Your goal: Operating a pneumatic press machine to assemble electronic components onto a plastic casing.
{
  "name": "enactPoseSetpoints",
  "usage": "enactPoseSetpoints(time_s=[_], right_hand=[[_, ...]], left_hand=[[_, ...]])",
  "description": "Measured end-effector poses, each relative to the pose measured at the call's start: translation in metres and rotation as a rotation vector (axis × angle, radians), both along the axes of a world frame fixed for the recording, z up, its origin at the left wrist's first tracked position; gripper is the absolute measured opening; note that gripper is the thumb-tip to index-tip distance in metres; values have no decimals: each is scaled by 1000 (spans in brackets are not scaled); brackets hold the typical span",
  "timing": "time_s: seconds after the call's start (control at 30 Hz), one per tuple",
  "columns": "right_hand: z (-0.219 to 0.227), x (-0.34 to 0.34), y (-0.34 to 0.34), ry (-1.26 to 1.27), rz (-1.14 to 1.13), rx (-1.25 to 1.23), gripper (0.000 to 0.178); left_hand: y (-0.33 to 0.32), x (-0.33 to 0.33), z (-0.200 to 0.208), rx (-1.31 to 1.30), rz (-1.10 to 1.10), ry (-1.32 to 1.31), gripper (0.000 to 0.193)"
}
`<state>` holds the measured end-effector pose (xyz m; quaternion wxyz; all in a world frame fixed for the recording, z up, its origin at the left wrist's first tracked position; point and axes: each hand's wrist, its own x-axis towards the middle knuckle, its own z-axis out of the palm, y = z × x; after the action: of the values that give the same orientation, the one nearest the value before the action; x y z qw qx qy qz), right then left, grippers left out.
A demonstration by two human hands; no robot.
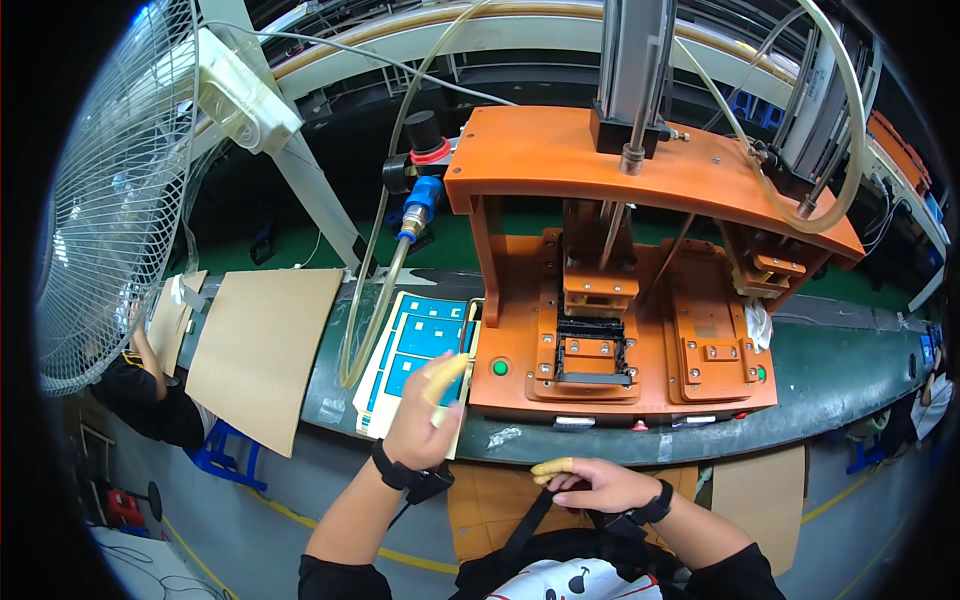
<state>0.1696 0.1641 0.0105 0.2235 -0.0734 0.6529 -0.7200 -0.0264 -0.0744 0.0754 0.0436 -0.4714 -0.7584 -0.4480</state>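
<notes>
My left hand [422, 425], with a yellow finger cot, hovers over the near right edge of a stack of white sheets with blue panels [425, 335]. Its fingers are apart and slightly blurred; nothing shows in them. Close to my lap, my right hand [605, 487] is half curled, also with yellow cots. Its fingertips meet the upper end of a black strap-like strip [528, 525]; whether they grip it is hard to see. Ahead stands an orange pneumatic press [625, 400]. A black rectangular frame [595, 378] sits in its left fixture, below the raised press head [600, 290].
A green button [501, 368] is at the press's front left. A clear air hose [385, 300] loops down beside the sheets. Brown boards [262, 345] and a caged fan [120, 200] stand left, near another person [150, 400]. Cardboard [760, 505] lies below the green bench [830, 370].
</notes>
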Motion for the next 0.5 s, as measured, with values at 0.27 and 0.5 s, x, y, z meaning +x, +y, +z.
enactPoseSetpoints(time_s=[0.27,0.5], right_hand=[[-5,-59,-53,-21,30,-36,61],[-13,-94,-78,-161,57,-273,60]], left_hand=[[-16,-1,-38,-288,307,120,33],[-19,1,-42,-350,330,49,26]])
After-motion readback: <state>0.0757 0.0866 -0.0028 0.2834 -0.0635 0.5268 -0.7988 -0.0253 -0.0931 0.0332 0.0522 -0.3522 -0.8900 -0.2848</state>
